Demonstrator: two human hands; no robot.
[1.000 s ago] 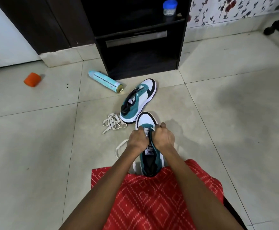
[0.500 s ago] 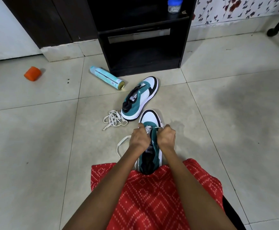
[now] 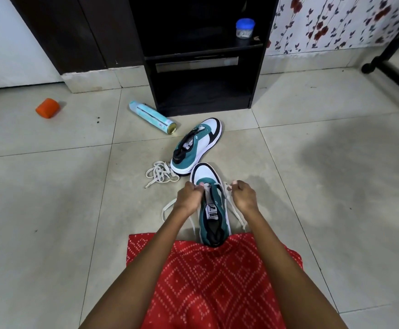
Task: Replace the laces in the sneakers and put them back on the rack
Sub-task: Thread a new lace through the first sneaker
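Spread apart now, no longer bunched together over the tongue as a second ago. Pinching one end of the white lace in the right grip, drawn out to the right; clenched on the other end in the left grip, tight by the eyelets. Probably evening up the first crossing, so barely started. Resting on the floor, near and centre: the near sneaker, teal and white, toe pointing far, tongue bare. Beyond it, lying unlaced beside a loose lace heap, just short of the rack: the far sneaker.
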